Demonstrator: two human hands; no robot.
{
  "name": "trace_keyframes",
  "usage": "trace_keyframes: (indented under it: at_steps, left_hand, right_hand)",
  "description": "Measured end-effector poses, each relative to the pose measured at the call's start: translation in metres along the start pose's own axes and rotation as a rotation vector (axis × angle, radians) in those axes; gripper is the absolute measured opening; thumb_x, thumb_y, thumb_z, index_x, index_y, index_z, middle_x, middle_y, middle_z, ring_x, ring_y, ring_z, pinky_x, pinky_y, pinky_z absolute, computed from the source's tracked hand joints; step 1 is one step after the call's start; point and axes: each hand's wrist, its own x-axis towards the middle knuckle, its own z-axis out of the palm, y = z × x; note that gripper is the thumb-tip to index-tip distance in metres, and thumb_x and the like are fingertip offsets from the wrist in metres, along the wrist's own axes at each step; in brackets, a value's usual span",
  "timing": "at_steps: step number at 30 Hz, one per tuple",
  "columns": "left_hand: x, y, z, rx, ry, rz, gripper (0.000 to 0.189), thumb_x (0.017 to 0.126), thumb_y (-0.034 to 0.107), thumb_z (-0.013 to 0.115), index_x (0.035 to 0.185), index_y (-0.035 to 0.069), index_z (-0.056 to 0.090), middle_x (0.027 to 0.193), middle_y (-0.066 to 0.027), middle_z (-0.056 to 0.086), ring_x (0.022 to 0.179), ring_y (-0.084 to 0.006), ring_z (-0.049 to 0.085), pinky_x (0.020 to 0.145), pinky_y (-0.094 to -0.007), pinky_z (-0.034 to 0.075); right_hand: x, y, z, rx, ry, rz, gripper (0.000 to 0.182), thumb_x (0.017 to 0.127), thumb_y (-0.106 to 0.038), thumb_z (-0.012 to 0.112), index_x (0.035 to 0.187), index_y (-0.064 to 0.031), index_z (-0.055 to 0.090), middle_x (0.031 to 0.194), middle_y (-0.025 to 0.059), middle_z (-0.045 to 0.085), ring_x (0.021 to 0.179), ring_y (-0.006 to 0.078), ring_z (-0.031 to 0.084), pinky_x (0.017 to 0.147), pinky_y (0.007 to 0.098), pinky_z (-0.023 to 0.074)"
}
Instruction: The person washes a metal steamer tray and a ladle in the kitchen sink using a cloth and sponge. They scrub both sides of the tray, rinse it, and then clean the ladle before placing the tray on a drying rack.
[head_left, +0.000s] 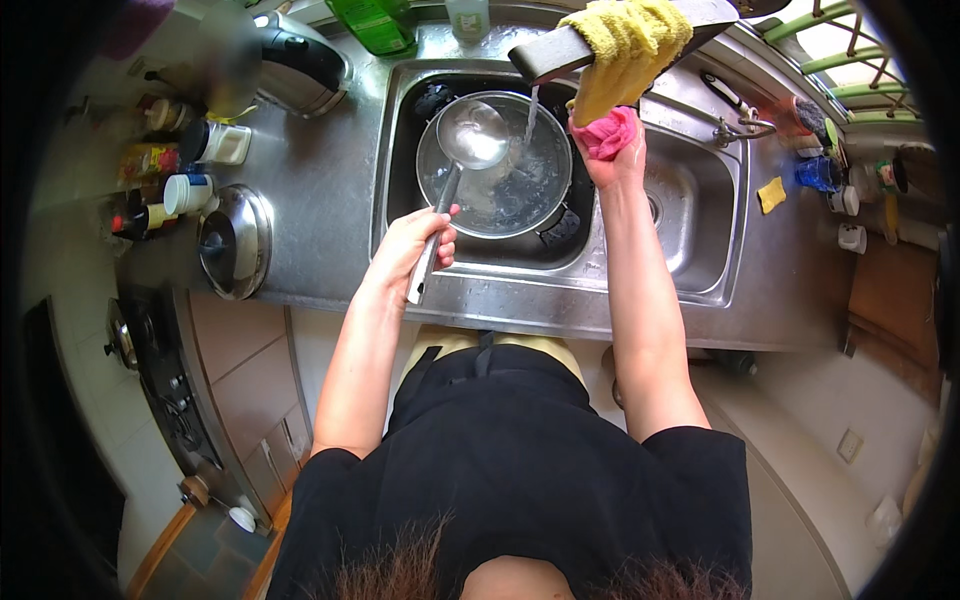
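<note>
My left hand (421, 244) grips a metal ladle (472, 135) by its handle, and the bowl of the ladle is over a round pot (555, 210) of water. The pot stands in the left basin (510, 259) of a steel double sink. Water (532, 120) runs from the faucet (555, 56) into the pot. Over the divider between the basins, my right hand (619, 161) holds a bunched pink cloth (604, 133). A yellow towel (626, 45) is wrapped around the faucet and hangs just above that hand, hiding part of the fingers.
An electric kettle (300, 64) and a green bottle (375, 26) stand behind the sink. At left are a pot lid (236, 244) and several jars (187, 193). Right of the right basin (694, 217) lie a yellow sponge cloth (771, 195) and several containers (817, 174). A small tap (742, 133) projects there.
</note>
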Motion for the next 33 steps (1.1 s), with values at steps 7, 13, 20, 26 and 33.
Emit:
trace_keyframes:
  at_steps: [7,13,20,26,33]
  left_hand:
    - [-0.023,-0.007,-0.003,0.480,0.237,0.294,0.016,0.087,0.008,0.058,0.100,0.001,0.063,0.067,0.0034,0.052,0.054,-0.0048,0.047,0.052,-0.0216,0.039]
    - [-0.032,-0.023,-0.017,0.702,0.415,0.455,0.053,0.080,0.014,0.063,0.126,-0.010,0.053,0.097,-0.0129,0.069,0.085,-0.0145,0.062,0.078,-0.0276,0.049]
    - [-0.055,-0.025,-0.010,0.900,0.514,0.559,0.052,0.078,0.016,0.061,0.124,-0.005,0.056,0.092,-0.0217,0.068,0.080,-0.0225,0.067,0.078,-0.0326,0.051]
    - [-0.064,-0.017,-0.020,0.955,0.482,0.607,0.056,0.076,0.014,0.064,0.128,-0.003,0.054,0.078,-0.0143,0.066,0.069,-0.0175,0.064,0.069,-0.0321,0.051]
    - [-0.066,0.026,-0.054,0.267,0.051,0.410,0.055,0.085,0.000,0.063,0.137,0.000,0.047,0.077,-0.0054,0.062,0.062,-0.0114,0.060,0.059,-0.0233,0.052]
  right_hand:
    - [-0.033,0.043,0.001,0.378,-0.318,0.296,0.055,0.083,-0.048,0.062,0.125,-0.0124,0.054,0.125,0.0227,0.055,0.126,0.0532,0.037,0.104,0.0725,0.0258]
    - [-0.023,0.087,-0.005,0.510,-0.256,0.463,0.031,0.082,-0.026,0.070,0.101,-0.0033,0.060,0.105,0.0203,0.061,0.108,0.0432,0.056,0.096,0.0582,0.0480]
    - [-0.002,0.108,-0.001,0.027,-0.109,0.316,0.024,0.083,-0.017,0.073,0.099,-0.0067,0.057,0.079,0.0105,0.061,0.058,0.0203,0.060,0.036,0.0224,0.0377]
    - [-0.035,0.114,0.043,-0.479,0.094,0.075,0.029,0.081,-0.028,0.077,0.085,-0.0113,0.054,0.060,0.0039,0.056,0.041,0.0147,0.051,0.034,0.0263,0.0361]
    - [-0.040,0.130,0.048,-0.689,0.154,-0.185,0.015,0.078,-0.016,0.068,0.077,-0.0058,0.058,0.059,0.0035,0.055,0.039,0.0154,0.049,0.036,0.0315,0.0372]
